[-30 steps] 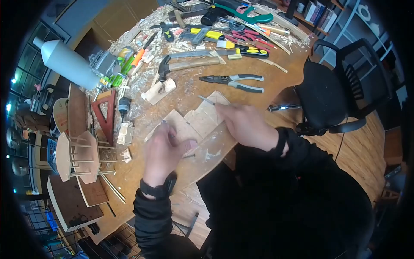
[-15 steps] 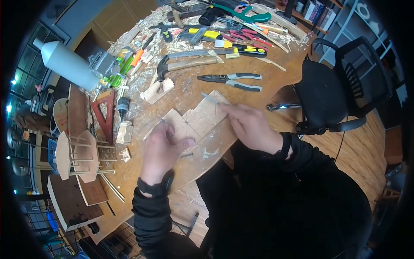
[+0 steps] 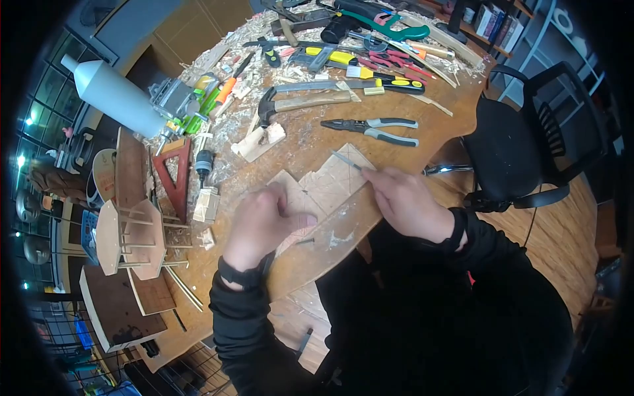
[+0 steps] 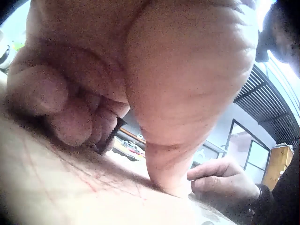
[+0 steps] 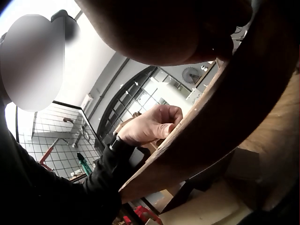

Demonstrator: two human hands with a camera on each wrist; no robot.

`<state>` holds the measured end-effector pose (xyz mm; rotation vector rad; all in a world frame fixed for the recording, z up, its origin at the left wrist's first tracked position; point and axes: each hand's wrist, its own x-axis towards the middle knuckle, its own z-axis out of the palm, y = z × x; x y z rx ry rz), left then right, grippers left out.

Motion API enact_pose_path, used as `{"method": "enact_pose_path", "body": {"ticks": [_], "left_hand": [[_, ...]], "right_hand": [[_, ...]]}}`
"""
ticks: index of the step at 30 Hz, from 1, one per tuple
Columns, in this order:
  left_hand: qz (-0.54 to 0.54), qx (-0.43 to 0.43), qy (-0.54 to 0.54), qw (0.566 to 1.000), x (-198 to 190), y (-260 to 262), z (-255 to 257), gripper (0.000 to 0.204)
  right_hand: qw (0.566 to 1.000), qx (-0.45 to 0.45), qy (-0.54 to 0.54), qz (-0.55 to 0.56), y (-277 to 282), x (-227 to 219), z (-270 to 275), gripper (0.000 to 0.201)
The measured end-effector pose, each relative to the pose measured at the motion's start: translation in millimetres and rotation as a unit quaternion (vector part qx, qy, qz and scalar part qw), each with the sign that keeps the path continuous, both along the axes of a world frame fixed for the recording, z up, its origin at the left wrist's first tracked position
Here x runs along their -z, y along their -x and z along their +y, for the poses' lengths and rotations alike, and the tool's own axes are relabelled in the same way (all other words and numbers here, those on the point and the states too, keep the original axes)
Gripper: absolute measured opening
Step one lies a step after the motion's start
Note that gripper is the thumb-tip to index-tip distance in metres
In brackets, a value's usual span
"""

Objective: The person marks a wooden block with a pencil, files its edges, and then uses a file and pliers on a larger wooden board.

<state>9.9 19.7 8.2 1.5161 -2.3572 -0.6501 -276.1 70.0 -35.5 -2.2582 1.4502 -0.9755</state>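
A thin light wooden board (image 3: 327, 185) with drawn lines and a rough notched edge lies near the table's front edge. My left hand (image 3: 261, 221) rests on its left part, thumb (image 4: 171, 159) pressed to the surface. Against the curled fingers of that hand is a dark threaded screw (image 4: 111, 135), gripped among them; in the head view the hand hides it. My right hand (image 3: 409, 201) pinches a slim grey metal tool (image 3: 347, 160), which lies slantwise over the board's right part. A small nail-like piece (image 3: 305, 241) lies just in front of the board.
Beyond the board lie pliers (image 3: 373, 129), a claw hammer (image 3: 304, 102) and a notched wood scrap (image 3: 259, 142). Wood shavings and more tools cover the far side. At left stand a small wooden model (image 3: 135, 237), a red set square (image 3: 175, 178) and a screwdriver (image 3: 204, 165). An office chair (image 3: 508, 145) stands right.
The slim tool has swung lower and now crosses the board's right part, with my right hand drawn back slightly. My left hand stays on the board. The head view has shifted a little.
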Motion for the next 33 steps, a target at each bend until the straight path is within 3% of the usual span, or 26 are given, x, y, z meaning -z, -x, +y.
{"method": "enact_pose_path", "body": {"ticks": [6, 8, 10, 14, 18, 22, 27, 33], "left_hand": [[0.021, 0.002, 0.022, 1.000, 4, -3, 2, 0.056], [0.025, 0.006, 0.016, 1.000, 6, -2, 2, 0.056], [0.019, -0.006, -0.008, 1.000, 3, -1, 2, 0.056], [0.025, 0.002, 0.008, 1.000, 0, -2, 0, 0.056], [0.013, -0.015, -0.029, 0.999, 1, 1, 4, 0.056], [0.013, 0.006, 0.003, 1.000, 1, -3, 1, 0.056], [0.001, 0.005, 0.021, 1.000, 4, -2, 3, 0.057], [0.018, 0.003, 0.002, 1.000, 3, -5, 6, 0.054]], "right_hand": [[0.999, 0.015, 0.045, 0.025, 0, 1, 11, 0.034], [0.998, 0.026, 0.021, 0.046, 0, 1, 6, 0.036], [0.996, 0.036, 0.064, 0.054, 1, 10, -19, 0.038], [0.997, 0.044, 0.026, 0.050, 0, 2, 15, 0.033], [0.997, 0.038, 0.013, 0.060, 2, 2, -21, 0.040], [0.997, 0.040, -0.017, 0.061, 2, -6, 17, 0.036], [0.999, 0.040, 0.003, 0.036, 0, 1, -20, 0.039], [0.993, 0.091, 0.069, -0.025, 36, 11, -17, 0.034]]}}
